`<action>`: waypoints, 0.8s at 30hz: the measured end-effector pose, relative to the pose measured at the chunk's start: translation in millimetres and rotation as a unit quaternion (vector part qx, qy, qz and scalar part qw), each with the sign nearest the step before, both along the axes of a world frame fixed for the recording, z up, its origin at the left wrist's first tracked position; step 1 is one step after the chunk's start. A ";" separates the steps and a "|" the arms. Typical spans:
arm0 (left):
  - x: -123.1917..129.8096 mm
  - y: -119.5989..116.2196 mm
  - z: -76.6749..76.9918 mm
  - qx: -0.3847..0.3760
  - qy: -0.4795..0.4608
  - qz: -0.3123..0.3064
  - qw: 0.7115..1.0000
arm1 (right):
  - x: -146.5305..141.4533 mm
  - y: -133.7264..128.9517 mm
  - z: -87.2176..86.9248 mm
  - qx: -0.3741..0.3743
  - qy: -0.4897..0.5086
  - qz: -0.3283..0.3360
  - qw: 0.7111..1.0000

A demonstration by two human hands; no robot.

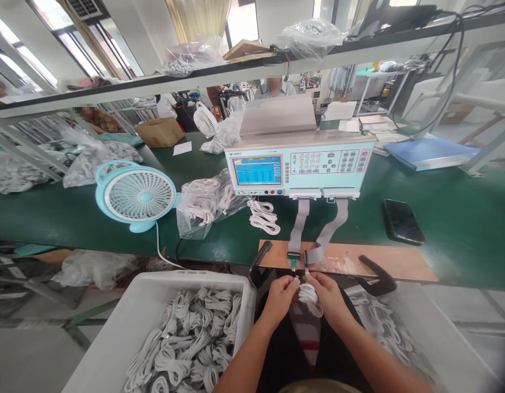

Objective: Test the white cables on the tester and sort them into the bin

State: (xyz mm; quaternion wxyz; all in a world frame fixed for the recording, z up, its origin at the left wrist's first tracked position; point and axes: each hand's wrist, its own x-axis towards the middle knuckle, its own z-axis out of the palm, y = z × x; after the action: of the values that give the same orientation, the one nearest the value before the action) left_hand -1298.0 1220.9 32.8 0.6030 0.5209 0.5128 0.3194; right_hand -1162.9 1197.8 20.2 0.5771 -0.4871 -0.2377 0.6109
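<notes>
My left hand (281, 296) pinches one plug end of a white coiled cable (308, 295), close to a small green circuit board (293, 262) at the bench edge. On the coil's other side, my right hand (326, 295) is closed on the other end of the same cable, just below a dark connector (306, 257). Whether either plug is seated cannot be made out. Two grey ribbon cables (300, 226) run from these connectors up to a tester (299, 164) with a lit blue screen. The coil hangs between my hands.
A white bin (133, 305) of coiled cables stands at left, another bin (436, 333) at right. Black clamps (260, 263) hold a wooden board (346, 257). On the green bench are a blue fan (141, 194), bagged cables (203, 202), a loose cable (263, 217) and a phone (403, 221). People sit beyond.
</notes>
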 end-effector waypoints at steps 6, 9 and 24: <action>0.5 7.5 9.0 0.094 0.030 0.010 0.995 | -5.0 4.8 -0.8 -0.020 0.097 -0.018 0.995; 6.9 6.2 5.6 0.089 0.026 0.055 0.994 | -4.5 4.6 -2.1 -0.012 0.087 -0.020 0.996; 18.9 -6.7 6.1 0.063 -0.002 0.181 0.981 | 3.1 7.9 -11.4 -0.052 0.006 -0.025 0.998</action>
State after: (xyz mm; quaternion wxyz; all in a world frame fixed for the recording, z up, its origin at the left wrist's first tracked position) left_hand -1279.2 1214.2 38.9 0.5024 0.4556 0.5766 0.4557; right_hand -1159.7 1205.7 8.8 0.5680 -0.5183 -0.1899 0.6106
